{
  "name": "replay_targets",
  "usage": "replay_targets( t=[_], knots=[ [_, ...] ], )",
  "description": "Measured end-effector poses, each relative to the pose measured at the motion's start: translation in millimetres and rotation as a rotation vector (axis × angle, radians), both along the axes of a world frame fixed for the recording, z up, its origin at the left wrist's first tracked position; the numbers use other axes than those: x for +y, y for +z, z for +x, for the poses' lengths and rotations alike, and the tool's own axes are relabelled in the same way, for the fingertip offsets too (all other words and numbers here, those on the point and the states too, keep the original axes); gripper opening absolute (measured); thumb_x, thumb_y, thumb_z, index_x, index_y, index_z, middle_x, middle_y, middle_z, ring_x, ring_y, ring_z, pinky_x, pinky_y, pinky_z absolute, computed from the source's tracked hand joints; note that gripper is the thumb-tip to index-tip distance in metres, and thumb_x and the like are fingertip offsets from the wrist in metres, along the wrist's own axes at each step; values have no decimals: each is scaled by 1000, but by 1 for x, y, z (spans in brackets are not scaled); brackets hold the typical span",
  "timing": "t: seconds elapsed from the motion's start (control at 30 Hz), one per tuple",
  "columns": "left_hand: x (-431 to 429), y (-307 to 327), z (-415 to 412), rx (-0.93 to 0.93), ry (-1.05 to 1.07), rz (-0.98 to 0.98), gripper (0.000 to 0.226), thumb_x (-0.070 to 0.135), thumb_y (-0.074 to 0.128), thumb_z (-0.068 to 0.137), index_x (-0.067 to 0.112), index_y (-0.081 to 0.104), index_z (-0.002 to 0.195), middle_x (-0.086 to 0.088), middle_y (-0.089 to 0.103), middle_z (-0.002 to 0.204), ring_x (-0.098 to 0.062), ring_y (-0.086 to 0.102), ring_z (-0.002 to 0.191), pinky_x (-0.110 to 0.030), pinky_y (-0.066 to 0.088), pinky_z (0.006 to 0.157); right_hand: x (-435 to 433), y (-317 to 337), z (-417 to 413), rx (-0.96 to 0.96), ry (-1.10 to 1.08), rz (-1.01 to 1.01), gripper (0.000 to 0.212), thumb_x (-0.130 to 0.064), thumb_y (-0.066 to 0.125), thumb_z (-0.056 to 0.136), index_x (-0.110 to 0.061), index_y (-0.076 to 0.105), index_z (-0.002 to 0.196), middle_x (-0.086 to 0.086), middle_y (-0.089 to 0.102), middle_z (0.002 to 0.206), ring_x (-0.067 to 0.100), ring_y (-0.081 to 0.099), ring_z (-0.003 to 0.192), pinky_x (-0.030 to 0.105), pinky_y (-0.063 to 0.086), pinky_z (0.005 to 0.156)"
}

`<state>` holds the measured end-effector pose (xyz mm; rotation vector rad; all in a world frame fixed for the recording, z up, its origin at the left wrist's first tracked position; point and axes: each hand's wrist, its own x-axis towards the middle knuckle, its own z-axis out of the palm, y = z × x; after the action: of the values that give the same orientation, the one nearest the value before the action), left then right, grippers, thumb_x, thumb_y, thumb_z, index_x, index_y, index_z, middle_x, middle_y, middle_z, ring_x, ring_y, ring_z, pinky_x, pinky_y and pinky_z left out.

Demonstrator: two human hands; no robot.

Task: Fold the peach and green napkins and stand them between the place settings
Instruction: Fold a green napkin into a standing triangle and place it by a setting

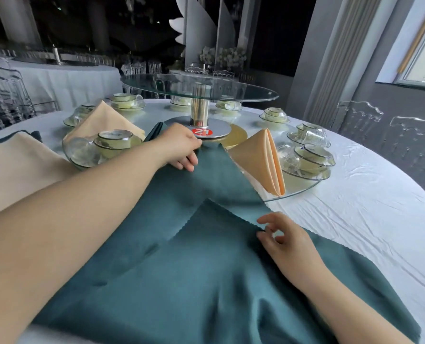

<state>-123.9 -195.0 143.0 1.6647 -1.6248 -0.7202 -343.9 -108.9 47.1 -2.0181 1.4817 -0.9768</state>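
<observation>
Fingers (190,165) of the left hand (179,147) curl round the far corner of the green napkin (194,269), at its twelve o'clock. At three o'clock, the right hand (287,240) pinches the napkin's zigzag folded edge between thumb and forefinger. The napkin lies spread on the white tablecloth (355,194). A folded peach napkin (261,160) stands at one o'clock.
</observation>
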Motion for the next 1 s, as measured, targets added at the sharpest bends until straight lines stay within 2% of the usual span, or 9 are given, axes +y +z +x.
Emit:
replay_targets(
  t=[0.1, 0.23, 0.37, 0.57, 0.7, 0.77, 0.83, 0.9, 1.0],
  knots=[
    [-28, -10, -8, 51, 73, -73, 21, 19, 41, 97, 17, 52, 79, -5, 60, 79, -10, 56, 53, -20, 41, 50, -19, 1, 1, 20, -26, -10, 31, -11, 58, 85, -34, 50, 66, -12, 57, 72, 2, 50, 73, 12, 39, 65],
    [-38, -35, -2, 89, 91, -139, 27, 13, 45, 95, 8, 55, 120, -7, 60, 101, -18, 58, 80, -23, 42, 77, -38, 2, 3, 74, -34, -50, 32, -13, 57, 86, -32, 44, 64, -14, 52, 65, 4, 46, 56, 15, 37, 59],
    [-20, -44, 10, 117, 101, -233, 28, 14, 49, 93, 10, 56, 120, -6, 61, 114, -20, 57, 106, -28, 41, 97, -54, 11, 9, 195, -39, -147, 12, -15, 49, 91, -20, 45, 80, -9, 50, 68, 12, 45, 59, 27, 27, 57],
    [53, -58, 29, 14, -27, -148, 24, 33, 49, 91, 19, 60, 107, 10, 59, 102, -6, 54, 98, -19, 37, 86, -76, 42, 25, 220, -139, -321, 16, -18, 45, 93, -6, 54, 99, 11, 61, 88, 34, 54, 88, 31, 28, 61],
    [102, -73, 53, 137, -105, 23, 65, 80, 60, 49, 33, 58, 93, 23, 69, 88, 9, 61, 88, -8, 45, 78, -95, 49, 36, 331, -207, -215, 19, -17, 39, 94, -7, 52, 104, 14, 61, 102, 34, 53, 92, 31, 31, 64],
    [113, -86, 60, 51, -110, 98, 38, 62, 67, 61, 41, 54, 89, 38, 63, 82, 18, 56, 84, -4, 43, 78, -99, 45, 42, 353, -232, -141, 20, -16, 35, 94, -7, 50, 105, 14, 60, 106, 33, 53, 94, 31, 33, 66],
    [114, -97, 66, -117, -49, 86, 15, 35, 68, 78, 39, 54, 83, 27, 64, 80, 10, 54, 84, -11, 41, 77, -98, 40, 46, 352, -263, -101, 22, -16, 32, 94, -7, 48, 106, 11, 57, 111, 31, 53, 97, 31, 33, 68],
    [110, -104, 67, -222, 9, 52, 17, 27, 65, 82, 29, 54, 70, 11, 57, 70, -7, 51, 70, -23, 38, 66, -95, 35, 50, 361, -286, -80, 23, -17, 30, 95, -7, 47, 108, 9, 56, 115, 30, 53, 100, 31, 32, 69],
    [103, -105, 64, -257, 69, 21, 26, 26, 62, 84, 26, 48, 63, 7, 48, 62, -9, 44, 60, -27, 32, 59, -93, 31, 51, 369, -315, -70, 25, -20, 28, 96, -7, 45, 110, 9, 58, 114, 31, 54, 101, 33, 35, 73]
  ],
)
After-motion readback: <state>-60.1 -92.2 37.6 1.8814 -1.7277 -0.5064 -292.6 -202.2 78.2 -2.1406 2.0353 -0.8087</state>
